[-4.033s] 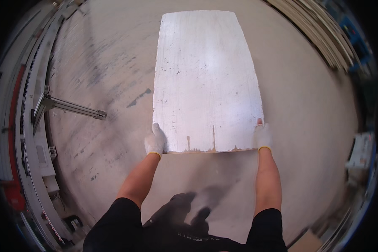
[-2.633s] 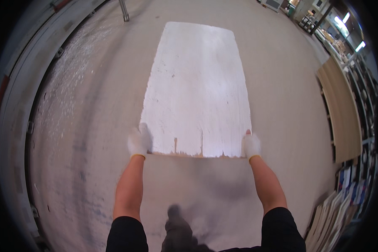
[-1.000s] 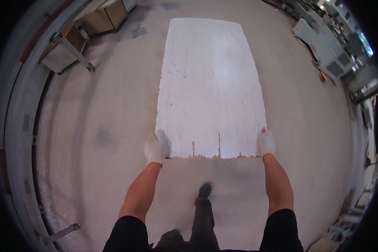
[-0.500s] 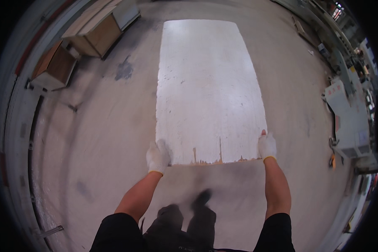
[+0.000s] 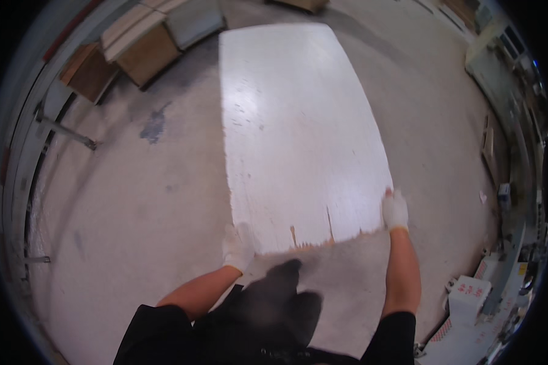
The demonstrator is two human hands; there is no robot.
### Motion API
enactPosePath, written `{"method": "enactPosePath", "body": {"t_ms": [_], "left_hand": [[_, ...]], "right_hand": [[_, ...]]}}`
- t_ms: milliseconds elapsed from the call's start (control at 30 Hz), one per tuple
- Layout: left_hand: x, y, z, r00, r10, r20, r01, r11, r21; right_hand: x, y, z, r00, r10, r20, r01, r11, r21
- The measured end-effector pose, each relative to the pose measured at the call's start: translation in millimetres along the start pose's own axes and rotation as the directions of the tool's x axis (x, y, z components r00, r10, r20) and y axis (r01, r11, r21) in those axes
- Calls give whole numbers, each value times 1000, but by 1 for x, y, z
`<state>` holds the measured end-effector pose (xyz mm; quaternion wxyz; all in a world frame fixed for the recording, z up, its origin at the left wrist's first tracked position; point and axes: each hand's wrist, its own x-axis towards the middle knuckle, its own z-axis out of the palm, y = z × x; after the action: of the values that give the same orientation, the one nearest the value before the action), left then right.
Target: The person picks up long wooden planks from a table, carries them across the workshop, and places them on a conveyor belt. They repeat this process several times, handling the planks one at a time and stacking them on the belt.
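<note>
A long white board [image 5: 292, 128] with a worn, chipped near edge stretches out in front of me. My left hand [image 5: 238, 246], in a pale knit glove, is closed round its near left corner. At the near right corner my right hand [image 5: 395, 210], gloved the same way, grips the side edge, and a fingertip shows through the glove. Under the board the fingers of both hands are hidden. Brown material shows along the board's ragged near edge, with a few dark streaks running in from it.
Stacks of wooden panels [image 5: 143, 52] stand at the far left, beside a long machine or frame with a metal bar [image 5: 73, 134] sticking out. Pale machinery [image 5: 469, 298] lines the right side. The grey floor [image 5: 146, 201] has a dark stain [image 5: 155, 123].
My view has turned to the right, and the panel stacks and right-hand machinery have shifted in the picture. Both hands still hold the board, which now sits slightly tilted in view. My legs have stepped.
</note>
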<state>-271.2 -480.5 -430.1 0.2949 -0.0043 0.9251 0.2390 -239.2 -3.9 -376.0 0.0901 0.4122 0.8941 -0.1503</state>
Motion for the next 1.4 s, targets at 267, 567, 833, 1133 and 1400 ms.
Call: {"method": "enactPosePath", "body": {"t_ms": [267, 567, 833, 1133, 1400], "left_hand": [[42, 31, 6, 949, -230, -218, 68, 820, -568], [18, 2, 2, 961, -233, -150, 90, 775, -626], [202, 224, 44, 930, -294, -220, 95, 771, -630], [427, 407, 11, 898, -293, -327, 31, 786, -617], [618, 448, -96, 862, -391, -323, 126, 782, -610]], "right_hand": [[27, -25, -37, 988, 150, 43, -150, 989, 4], [-8, -30, -29, 987, 141, 81, -143, 990, 9], [325, -78, -125, 993, 13, 117, -7, 999, -48], [632, -149, -164, 989, -30, 142, 31, 1000, -6], [801, -312, -170, 974, -140, 179, 140, 990, 10]]}}
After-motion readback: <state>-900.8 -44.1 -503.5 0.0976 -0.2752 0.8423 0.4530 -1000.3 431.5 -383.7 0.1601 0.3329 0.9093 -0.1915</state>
